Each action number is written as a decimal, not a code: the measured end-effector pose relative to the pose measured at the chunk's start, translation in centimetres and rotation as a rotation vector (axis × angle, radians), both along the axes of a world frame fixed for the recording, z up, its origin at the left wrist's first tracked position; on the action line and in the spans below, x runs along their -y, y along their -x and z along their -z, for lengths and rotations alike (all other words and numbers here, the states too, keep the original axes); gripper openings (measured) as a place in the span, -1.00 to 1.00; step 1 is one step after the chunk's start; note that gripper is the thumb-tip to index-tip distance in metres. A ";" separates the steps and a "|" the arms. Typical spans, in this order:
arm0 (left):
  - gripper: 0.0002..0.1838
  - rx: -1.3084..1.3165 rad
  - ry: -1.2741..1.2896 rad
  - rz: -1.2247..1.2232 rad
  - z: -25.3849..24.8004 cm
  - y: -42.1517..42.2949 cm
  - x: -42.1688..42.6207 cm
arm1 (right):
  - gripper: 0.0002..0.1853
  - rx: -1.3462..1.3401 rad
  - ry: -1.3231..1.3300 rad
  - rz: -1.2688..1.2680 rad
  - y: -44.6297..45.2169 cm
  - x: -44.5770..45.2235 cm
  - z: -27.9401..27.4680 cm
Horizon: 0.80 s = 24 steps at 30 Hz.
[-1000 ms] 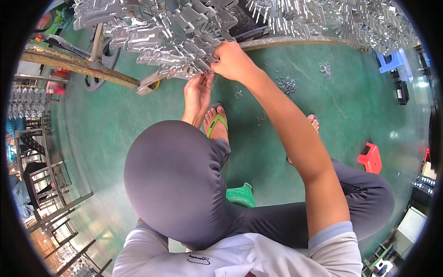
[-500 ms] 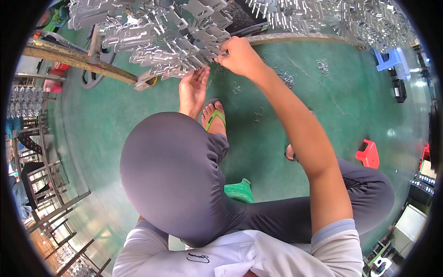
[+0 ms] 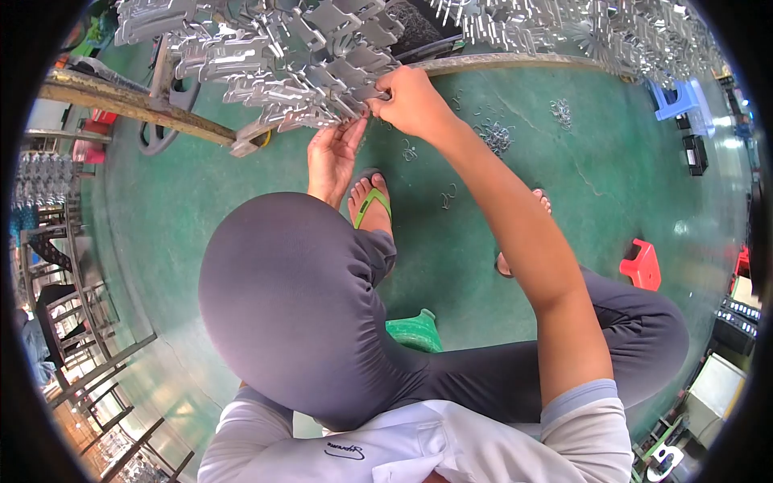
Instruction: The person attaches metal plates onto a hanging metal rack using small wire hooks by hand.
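A dense cluster of bent silver metal brackets [image 3: 314,68] hangs in front of me at the top of the view. My right hand [image 3: 409,101] is closed at the cluster's lower right edge, thumb and forefinger pinching the edge of a bracket. Just below and to the left, my left hand [image 3: 332,157] is raised with its palm turned partly up. Its fingers are stretched toward the underside of the lowest brackets, fingertips at or against them and partly hidden.
Small metal hooks [image 3: 493,138] lie in piles on the green floor [image 3: 467,258]. A rusty beam [image 3: 137,105] runs in from the left. More metal parts [image 3: 596,36] hang at upper right. Blue [image 3: 680,105] and red stools [image 3: 642,266] stand to the right; a green object [image 3: 415,330] is beneath me.
Both hands shift slightly left with the view. The left fingers come closer to the right hand at the cluster's lower edge. The right hand keeps its pinch.
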<state>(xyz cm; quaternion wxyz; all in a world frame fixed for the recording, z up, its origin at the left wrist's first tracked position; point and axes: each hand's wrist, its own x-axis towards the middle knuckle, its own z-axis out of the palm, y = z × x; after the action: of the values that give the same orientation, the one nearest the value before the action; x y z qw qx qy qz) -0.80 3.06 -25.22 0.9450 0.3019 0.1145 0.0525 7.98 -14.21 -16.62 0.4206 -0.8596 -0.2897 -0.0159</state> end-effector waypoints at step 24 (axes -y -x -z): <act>-0.78 0.004 -0.080 0.120 -1.4 0.3 0.0 | -0.72 -0.079 0.069 0.215 2.2 1.3 -1.0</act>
<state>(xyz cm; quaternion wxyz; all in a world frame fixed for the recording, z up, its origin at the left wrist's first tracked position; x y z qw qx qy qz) -1.06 3.08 -23.85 0.9339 0.3455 0.0922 0.0008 5.77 -15.51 -15.60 0.3978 -0.8996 -0.1797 -0.0172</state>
